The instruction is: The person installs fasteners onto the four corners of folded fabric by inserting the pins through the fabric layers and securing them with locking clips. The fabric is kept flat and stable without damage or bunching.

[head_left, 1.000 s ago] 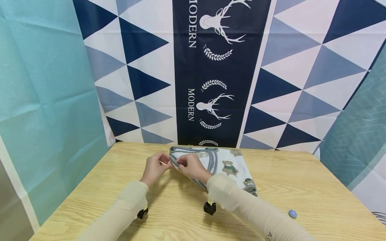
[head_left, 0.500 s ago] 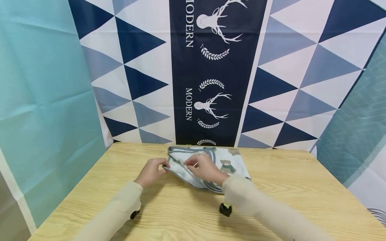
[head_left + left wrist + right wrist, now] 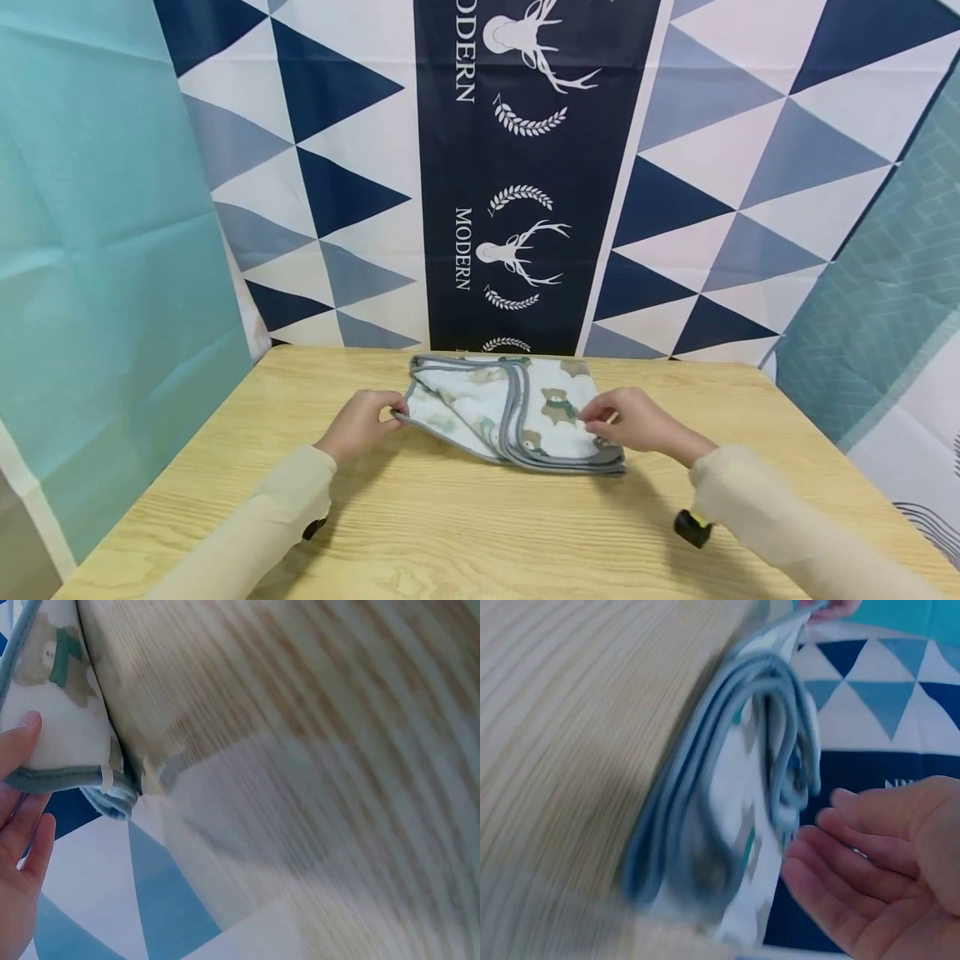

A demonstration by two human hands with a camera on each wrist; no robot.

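A folded white blanket (image 3: 558, 437) with brown bears in green scarves and grey-blue piping lies near the back of the table. My left hand (image 3: 363, 425) pinches its left front corner, drawn out to a point; in the left wrist view the thumb (image 3: 21, 741) is over the piped edge (image 3: 64, 778), with fingers beneath. Over the blanket's right end is my right hand (image 3: 637, 423), fingers loosely bent. The right wrist view has that hand (image 3: 885, 862) beside the stacked, piped folds (image 3: 697, 787), with nothing between its fingers.
The wooden table (image 3: 450, 533) stretches in front of the blanket and to both sides. Behind it hangs a patterned cloth (image 3: 510, 167) with triangles and deer heads. Teal sheets (image 3: 112, 292) close off the left and right. A black wrist device (image 3: 692, 528) hangs under the right sleeve.
My right hand has left the blanket's left part and moved right to its far end. My left hand has pulled the corner left and toward me. The left flap now lies flatter.
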